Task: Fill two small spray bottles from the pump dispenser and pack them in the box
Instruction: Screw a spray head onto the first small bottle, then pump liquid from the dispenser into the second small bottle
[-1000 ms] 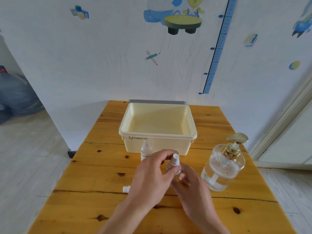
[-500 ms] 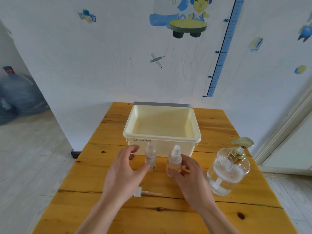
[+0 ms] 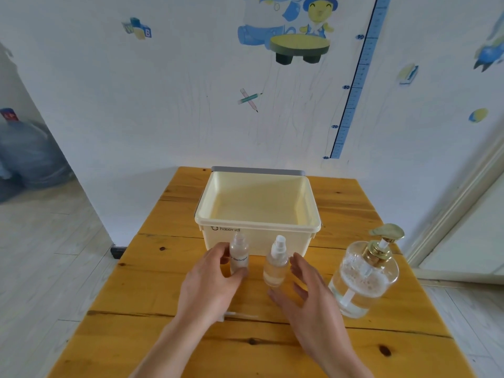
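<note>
Head view. The uncapped bottle [image 3: 239,255] and the capped bottle [image 3: 275,266] stand upright on the table [image 3: 136,296], just in front of the box [image 3: 256,227]. The left hand [image 3: 210,285] grips the uncapped bottle, thumb and fingers curled round its body. The right hand [image 3: 308,296] is spread and relaxed, just beside the capped bottle, not touching it. The pump dispenser [image 3: 365,274] stands to the right. A loose spray head [image 3: 237,315] lies partly under the left wrist.

Probable hazards:
1. Tilting the uncapped bottle spills its contents.
2. The left wrist sweeps the spray head away.
3. The right hand topples the capped bottle.
</note>
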{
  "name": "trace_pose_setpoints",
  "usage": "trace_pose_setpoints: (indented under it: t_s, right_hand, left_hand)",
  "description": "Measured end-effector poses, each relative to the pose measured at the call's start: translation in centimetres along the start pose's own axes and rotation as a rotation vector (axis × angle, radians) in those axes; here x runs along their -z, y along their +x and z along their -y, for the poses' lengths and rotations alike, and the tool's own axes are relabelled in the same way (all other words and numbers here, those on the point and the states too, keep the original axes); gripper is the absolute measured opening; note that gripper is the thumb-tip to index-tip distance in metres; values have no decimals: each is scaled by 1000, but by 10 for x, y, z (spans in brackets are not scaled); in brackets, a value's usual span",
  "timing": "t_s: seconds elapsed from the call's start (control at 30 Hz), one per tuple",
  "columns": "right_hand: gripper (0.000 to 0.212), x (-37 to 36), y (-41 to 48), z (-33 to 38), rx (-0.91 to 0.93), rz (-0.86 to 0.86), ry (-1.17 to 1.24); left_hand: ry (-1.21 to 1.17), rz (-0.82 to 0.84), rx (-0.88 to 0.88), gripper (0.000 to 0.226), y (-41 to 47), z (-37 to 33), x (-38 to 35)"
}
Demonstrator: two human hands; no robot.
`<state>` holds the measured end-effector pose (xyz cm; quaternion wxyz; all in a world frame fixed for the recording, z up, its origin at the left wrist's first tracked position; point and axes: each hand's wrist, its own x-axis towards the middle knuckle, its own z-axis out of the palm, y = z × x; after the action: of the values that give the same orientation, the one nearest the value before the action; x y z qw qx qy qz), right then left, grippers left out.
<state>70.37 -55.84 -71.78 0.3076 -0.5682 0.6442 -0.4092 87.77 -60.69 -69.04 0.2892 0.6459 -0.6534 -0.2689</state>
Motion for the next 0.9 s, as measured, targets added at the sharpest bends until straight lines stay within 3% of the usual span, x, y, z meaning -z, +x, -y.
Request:
trace_pose_setpoints:
  t_s: [0.13, 0.23, 0.33, 0.4, 0.57, 0.6, 0.83, 0.9]
  right_hand:
    - [74, 11, -15, 4, 98, -19, -40]
    - [56, 27, -28, 14, 267, -115, -7]
    - [34, 50, -40, 32, 421, -313, 96]
    - [23, 68, -46, 47, 476, -467, 201]
    - [18, 115, -29, 58, 495, -778, 361]
    - [23, 122, -20, 56, 449, -752, 366]
    - [96, 123, 7, 33, -112, -146, 273]
    - [88, 119, 7, 39, -141, -127, 316]
  left_hand:
    - [-84, -20, -13, 35, -7, 0, 5]
    - [-195, -33, -53, 35, -18, -2, 9]
    - [-288, -63, -153, 48, -29, -9, 12]
    - [-329, -64, -222, 45, -36, -17, 13]
    - [-316, -78, -376, 47, -48, -38, 11]
    - [-300, -77, -404, 45, -49, -42, 10]
    - [-193, -95, -545, 35, -43, -71, -1]
    - [-173, -110, -560, 34, -41, -76, -2]
